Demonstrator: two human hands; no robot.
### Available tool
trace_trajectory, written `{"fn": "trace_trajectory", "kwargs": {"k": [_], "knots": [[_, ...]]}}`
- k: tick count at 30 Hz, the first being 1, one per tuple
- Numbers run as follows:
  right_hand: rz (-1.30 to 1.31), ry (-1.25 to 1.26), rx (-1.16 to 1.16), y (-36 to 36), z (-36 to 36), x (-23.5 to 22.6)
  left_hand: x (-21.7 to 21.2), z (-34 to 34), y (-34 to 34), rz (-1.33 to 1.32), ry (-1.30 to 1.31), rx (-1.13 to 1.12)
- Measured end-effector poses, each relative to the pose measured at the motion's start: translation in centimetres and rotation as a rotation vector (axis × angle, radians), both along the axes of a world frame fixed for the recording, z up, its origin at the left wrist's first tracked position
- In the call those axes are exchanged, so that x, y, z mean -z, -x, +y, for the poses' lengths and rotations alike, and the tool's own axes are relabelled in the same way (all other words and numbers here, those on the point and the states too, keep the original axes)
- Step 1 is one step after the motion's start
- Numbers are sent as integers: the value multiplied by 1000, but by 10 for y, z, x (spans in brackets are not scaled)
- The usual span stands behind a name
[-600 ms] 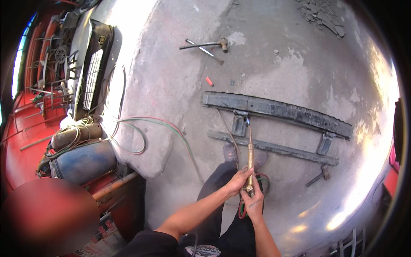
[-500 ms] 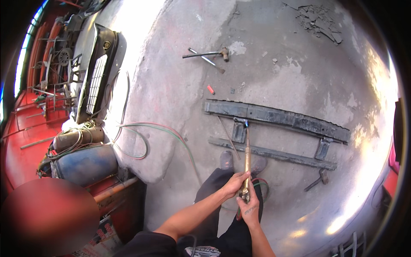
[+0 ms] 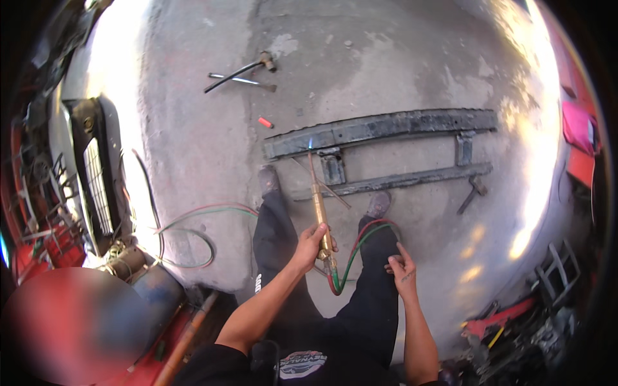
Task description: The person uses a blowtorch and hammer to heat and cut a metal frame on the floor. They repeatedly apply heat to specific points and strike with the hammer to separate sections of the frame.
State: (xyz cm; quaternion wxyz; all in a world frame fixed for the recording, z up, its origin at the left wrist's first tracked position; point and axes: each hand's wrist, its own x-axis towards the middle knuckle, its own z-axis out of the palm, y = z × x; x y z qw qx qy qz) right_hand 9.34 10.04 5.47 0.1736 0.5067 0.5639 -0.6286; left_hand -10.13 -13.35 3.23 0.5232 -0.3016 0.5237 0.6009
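The left hand [image 3: 311, 244] holds a lit torch [image 3: 318, 203] in a wrapped grip near a metal frame [image 3: 393, 126], while the right hand [image 3: 403, 266], loosely curled, seems empty.

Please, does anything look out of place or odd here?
Yes: the red and green hoses loop across the right leg, which looks odd and possibly hazardous, because the torch in the left hand shows a blue flame.

Torch [image 3: 317, 204] partly covered by left hand [image 3: 311, 244], hoses [image 3: 237, 206] partly hidden behind left leg [image 3: 275, 225], blue tank [image 3: 159, 288] partly masked by round blur [image 3: 74, 328], scrap [image 3: 499, 318] at lower right lost in dark rim, flame [image 3: 310, 144] too small to confirm contact with beam [image 3: 386, 125]
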Motion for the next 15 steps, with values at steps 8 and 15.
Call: {"fn": "trace_trajectory", "kwargs": {"k": [8,15], "knots": [[-196,-306,179,-82,-163,-72,-53,-39,51,98,-117,317],[-446,-539,245,-149,-307,-128,-132,-17,73,484,-273,656]]}}
